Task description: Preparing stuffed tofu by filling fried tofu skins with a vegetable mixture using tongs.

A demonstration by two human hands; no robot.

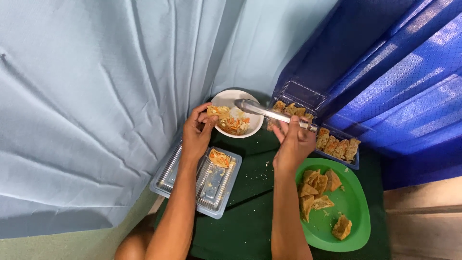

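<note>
Left hand: your left hand [198,129] is closed around a fried pastry piece [217,111], which it holds at the near rim of the white bowl [225,97].
Right hand: your right hand [294,144] is closed on the handles of the metal tongs [269,113]; the tips of the tongs reach over the bowl.
Filling: the bowl holds a shredded filling [236,125], orange and pale; it seems that the tongs are bringing it to the piece in your left hand.
Done, as I judge: one filled piece [219,157] lies already in the clear plastic tray [174,169] in front of your left arm. A second clear tray [350,163] by the blue cloth [385,82] carries a row of pieces that look finished.
Left to do: the green plate [358,212] has several plain fried pieces [315,190] on it, so many pieces wait, and most of the near tray is without food.
Progress: I judge the near tray is only at its beginning.
Support: everything stands on a dark green counter [250,216].
Hidden: your right hand covers the middle of the far tray, so you cannot count its pieces.
Hard to see: whether the tongs grip any filling now, I cannot tell; the tips are too small.
Cut off: your forearms leave the picture at the lower edge.
</note>
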